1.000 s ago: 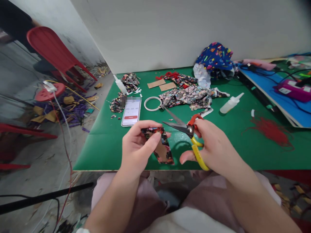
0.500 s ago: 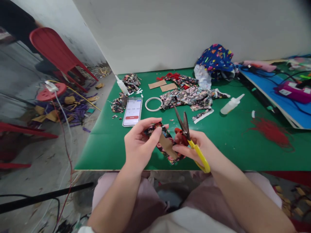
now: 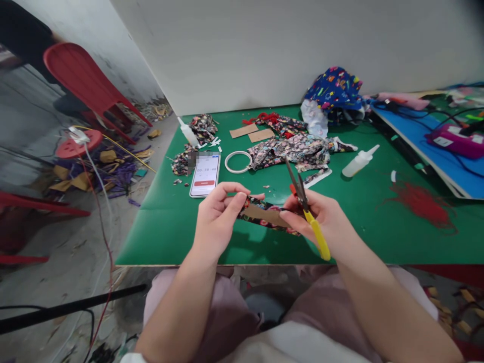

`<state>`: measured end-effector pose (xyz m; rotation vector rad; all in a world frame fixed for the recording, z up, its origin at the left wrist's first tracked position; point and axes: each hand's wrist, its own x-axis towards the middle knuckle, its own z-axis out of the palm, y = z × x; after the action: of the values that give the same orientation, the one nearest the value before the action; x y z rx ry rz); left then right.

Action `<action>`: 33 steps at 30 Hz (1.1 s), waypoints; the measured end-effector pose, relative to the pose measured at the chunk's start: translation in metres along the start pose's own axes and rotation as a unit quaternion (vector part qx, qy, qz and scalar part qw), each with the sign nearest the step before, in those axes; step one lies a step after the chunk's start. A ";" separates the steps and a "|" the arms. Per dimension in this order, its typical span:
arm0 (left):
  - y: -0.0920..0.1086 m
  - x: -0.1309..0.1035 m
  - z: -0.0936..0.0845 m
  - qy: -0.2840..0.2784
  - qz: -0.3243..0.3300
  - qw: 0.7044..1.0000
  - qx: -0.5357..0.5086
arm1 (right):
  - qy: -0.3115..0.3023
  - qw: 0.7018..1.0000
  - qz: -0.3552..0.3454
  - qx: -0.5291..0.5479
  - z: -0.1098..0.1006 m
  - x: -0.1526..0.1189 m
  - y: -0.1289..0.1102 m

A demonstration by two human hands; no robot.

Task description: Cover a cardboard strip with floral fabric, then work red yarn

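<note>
Between my two hands, over the front of the green table [image 3: 159,229], is a cardboard strip [image 3: 264,214] with dark floral fabric folded over its long edges. My left hand [image 3: 219,214] pinches its left end, thumb on top. At the other end, my right hand [image 3: 313,214] grips the strip with thumb and fingers and also carries a pair of scissors [image 3: 317,234]. These have yellow and red handles, with the slightly parted blades pointing up and away. A phone [image 3: 205,175] showing a timer lies just beyond my left hand.
A tape roll [image 3: 238,162], floral fabric [image 3: 287,151], cardboard pieces [image 3: 244,131] and a glue bottle [image 3: 187,132] lie farther back. To the right are another glue bottle [image 3: 360,162], red threads [image 3: 423,206] and a blue board [image 3: 434,156]. A person sits on a red chair [image 3: 77,75] at left.
The fabric-edged strip has turned from steeply slanted to nearly level. My right hand, with the scissors, has moved slightly right and up, while my left hand keeps its pinch.
</note>
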<state>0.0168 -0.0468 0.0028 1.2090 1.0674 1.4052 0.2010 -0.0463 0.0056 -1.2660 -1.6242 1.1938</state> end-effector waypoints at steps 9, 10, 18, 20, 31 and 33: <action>0.001 0.001 -0.003 -0.027 -0.004 0.984 0.175 | 0.036 0.981 -0.108 -0.159 -0.011 -0.005 -0.010; 0.000 0.001 -0.003 -0.022 0.009 0.982 0.189 | 0.036 0.979 -0.113 -0.165 -0.011 -0.006 -0.010; -0.005 0.001 -0.004 -0.007 0.046 0.972 0.230 | 0.032 0.976 -0.112 -0.182 -0.013 -0.004 -0.007; -0.006 0.003 -0.005 -0.028 0.018 0.974 0.224 | 0.023 0.978 -0.101 -0.181 -0.014 -0.002 -0.006; -0.022 0.007 -0.007 0.105 -0.003 0.990 0.093 | 0.074 0.997 0.006 -0.012 -0.011 0.014 0.018; -0.023 0.007 -0.006 0.119 -0.002 0.989 0.082 | 0.087 0.996 0.002 0.024 -0.010 0.017 0.026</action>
<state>0.0129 -0.0364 -0.0197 1.1737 1.3738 1.5099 0.2135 -0.0256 -0.0159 -1.3049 -1.4599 1.0858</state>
